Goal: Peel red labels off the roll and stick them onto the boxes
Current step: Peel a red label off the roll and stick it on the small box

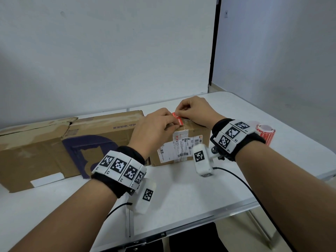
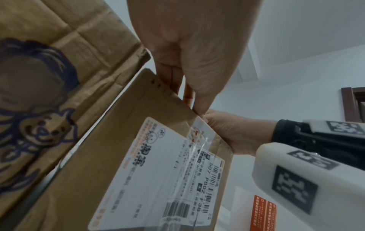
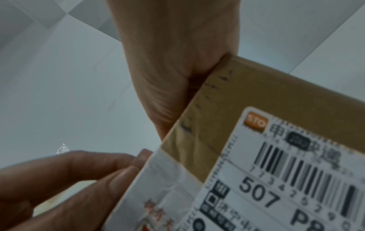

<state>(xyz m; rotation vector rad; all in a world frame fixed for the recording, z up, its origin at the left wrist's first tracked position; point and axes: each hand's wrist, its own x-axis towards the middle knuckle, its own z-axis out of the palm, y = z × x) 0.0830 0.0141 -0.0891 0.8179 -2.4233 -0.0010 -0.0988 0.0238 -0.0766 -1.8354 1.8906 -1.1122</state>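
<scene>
- Two hands at frame centre: left hand (image 1: 154,128) and right hand (image 1: 194,111) each pinch the red label (image 1: 177,118).
- Label lies atop the small box (image 1: 181,142).

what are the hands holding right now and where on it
Both hands hold one red label over the small box: left hand pinches its near end, right hand its far end.
</scene>
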